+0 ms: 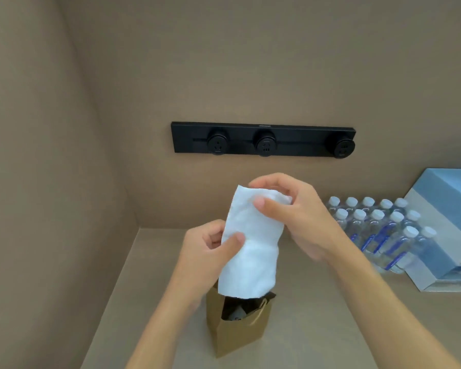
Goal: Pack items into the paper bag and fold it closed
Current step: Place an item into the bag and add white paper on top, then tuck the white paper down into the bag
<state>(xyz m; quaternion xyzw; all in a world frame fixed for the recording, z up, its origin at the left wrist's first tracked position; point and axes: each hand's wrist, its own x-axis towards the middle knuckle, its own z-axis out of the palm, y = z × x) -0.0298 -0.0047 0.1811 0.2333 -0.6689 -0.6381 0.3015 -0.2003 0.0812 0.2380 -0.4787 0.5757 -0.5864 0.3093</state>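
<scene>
A small brown paper bag (237, 334) with a twisted paper handle stands open on the beige counter (317, 328), low in the middle of the view. Something dark with a pale part lies inside it. Directly above the bag's mouth hangs a white folded paper towel (250, 249), its lower edge just over the opening. My left hand (210, 249) pinches the towel's left edge between thumb and fingers. My right hand (290, 211) grips the towel's top end, thumb in front.
A shrink-wrapped pack of several water bottles (378, 230) with white caps stands at the right by the wall. A blue and white box (450, 230) leans beside it. A black socket rail (264, 141) is mounted on the back wall. A side wall closes the left.
</scene>
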